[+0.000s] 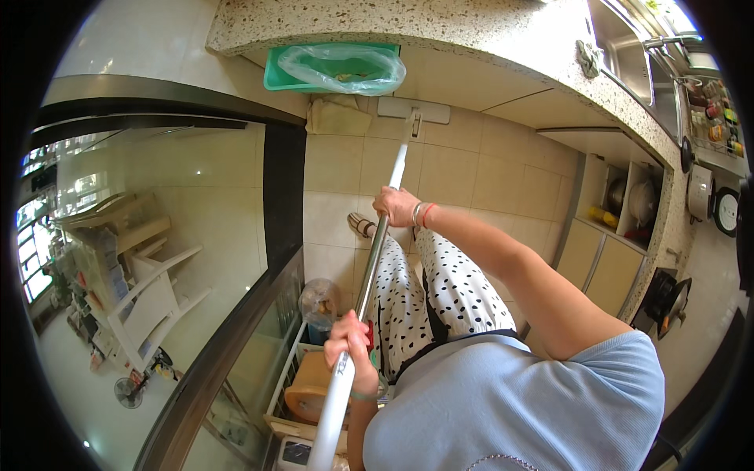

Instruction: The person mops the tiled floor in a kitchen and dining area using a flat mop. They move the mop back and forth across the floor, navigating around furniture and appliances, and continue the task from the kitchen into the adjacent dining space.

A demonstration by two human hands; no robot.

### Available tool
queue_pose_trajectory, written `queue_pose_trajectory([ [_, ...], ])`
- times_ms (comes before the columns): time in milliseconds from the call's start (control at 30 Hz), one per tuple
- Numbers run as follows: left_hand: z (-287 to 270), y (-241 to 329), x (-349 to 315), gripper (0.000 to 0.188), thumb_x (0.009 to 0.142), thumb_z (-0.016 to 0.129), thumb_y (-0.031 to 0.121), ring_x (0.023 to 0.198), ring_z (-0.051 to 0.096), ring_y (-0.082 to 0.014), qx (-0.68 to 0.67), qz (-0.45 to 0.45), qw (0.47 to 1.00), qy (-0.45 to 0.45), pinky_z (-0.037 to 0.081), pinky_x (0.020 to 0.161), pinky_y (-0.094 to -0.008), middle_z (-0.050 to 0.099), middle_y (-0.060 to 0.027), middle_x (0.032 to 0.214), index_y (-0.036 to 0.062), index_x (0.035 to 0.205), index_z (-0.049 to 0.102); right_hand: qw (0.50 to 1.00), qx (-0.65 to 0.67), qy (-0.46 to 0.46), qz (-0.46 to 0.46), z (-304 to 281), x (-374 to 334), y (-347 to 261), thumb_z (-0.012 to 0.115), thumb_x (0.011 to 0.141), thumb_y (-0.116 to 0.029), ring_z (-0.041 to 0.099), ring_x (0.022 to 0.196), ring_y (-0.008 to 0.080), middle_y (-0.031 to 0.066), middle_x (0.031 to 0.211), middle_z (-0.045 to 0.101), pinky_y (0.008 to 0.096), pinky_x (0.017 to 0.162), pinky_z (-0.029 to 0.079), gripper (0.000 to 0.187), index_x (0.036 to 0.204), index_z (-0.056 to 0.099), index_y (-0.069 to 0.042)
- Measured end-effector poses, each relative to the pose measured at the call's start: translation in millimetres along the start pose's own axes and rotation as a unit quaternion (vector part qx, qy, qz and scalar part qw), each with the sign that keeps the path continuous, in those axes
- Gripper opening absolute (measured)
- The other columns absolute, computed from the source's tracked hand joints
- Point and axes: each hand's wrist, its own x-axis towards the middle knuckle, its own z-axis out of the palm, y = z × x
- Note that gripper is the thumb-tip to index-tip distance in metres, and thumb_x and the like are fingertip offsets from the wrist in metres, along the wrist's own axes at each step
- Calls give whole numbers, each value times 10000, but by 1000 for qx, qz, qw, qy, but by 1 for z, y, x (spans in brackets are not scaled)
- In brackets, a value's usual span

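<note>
A flat mop (pixel 369 267) with a long white and silver pole slants from the bottom of the view up to the far floor. Its white rectangular head (pixel 434 112) lies flat on the beige tiles, below the counter. My right hand (pixel 397 206), with bracelets at the wrist, wraps round the middle of the pole. Lower down, near my body, my left hand (pixel 349 345) is closed round the pole's upper part. Beside the mop head, a pale folded cloth (pixel 338 115) rests on the floor.
A green bin (pixel 275 77) lined with a clear bag hangs under the speckled counter (pixel 345 22). A dark-framed glass door (pixel 283 180) stands at left. Near my left arm is a rack (pixel 276 400) with containers. Cabinets with open shelves (pixel 620 196) stand at right.
</note>
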Motion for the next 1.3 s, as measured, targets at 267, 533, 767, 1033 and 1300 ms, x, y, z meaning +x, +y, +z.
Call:
queue_pose_trajectory([
  [267,-55,72,-42,148,909,515,29,702,542,-216,45,-52,995,71,481,914,-504,530,-105,708,49,807,409,998,9,-58,-31,79,-45,-82,638,790,-276,614,993,300,110,923,641,453,759,550,181,871,653,-115],
  [533,-39,80,-4,199,904,601,109,676,558,-209,15,84,984,-160,477,899,-502,547,-78,688,85,794,437,996,81,19,35,36,-87,-88,596,825,-220,618,997,305,145,992,621,444,817,540,178,923,655,-85],
  [767,31,47,36,244,692,704,-117,703,636,-221,-80,85,908,-402,536,890,-482,588,-80,712,37,711,516,948,148,264,100,32,-168,-11,758,770,-195,597,859,311,115,852,604,415,771,520,222,841,592,-66],
  [1033,66,9,59,238,764,652,-112,672,593,-183,-107,68,877,-464,505,902,-420,553,-51,684,52,692,495,935,127,269,191,53,-175,43,647,775,-90,547,824,330,105,768,599,419,778,482,78,713,608,-63],
  [1300,-67,48,76,222,751,609,-124,713,618,-245,-4,33,952,-303,519,862,-497,600,-113,718,35,699,462,961,142,223,77,76,-47,-58,651,726,-74,577,871,324,79,831,648,439,787,521,47,764,661,-100],
])
